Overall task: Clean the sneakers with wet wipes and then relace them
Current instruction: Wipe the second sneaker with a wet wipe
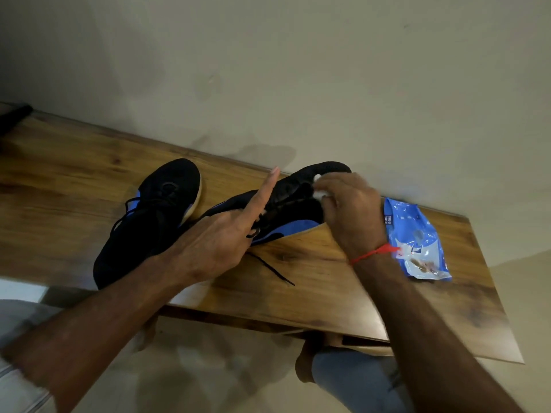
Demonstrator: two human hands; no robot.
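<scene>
Sneakers sit on a low wooden table [313, 296] that runs slantwise through the middle of the frame, against a pale wall. Both are black knit with blue side panels and pale soles. The left sneaker [149, 222] lies flat, left of centre, its toe toward the wall and its black laces loose across the tongue. The right sneaker [298, 216] is at centre, tipped up on its side so the blue panel and sole edge face the viewer; one lace [272, 268] trails from it over the wood. The left hand [214, 242] grips this shoe at the laced part, curled fingers on it and the forefinger sticking straight up. The right hand [346, 210], a red thread [372, 254] round its wrist, pinches a white wipe [319, 193] against the shoe's upper near the toe. Right of it, touching nothing else, lies a blue wipes pack [417, 242], flat on the table; whether its flap is open I cannot tell.
</scene>
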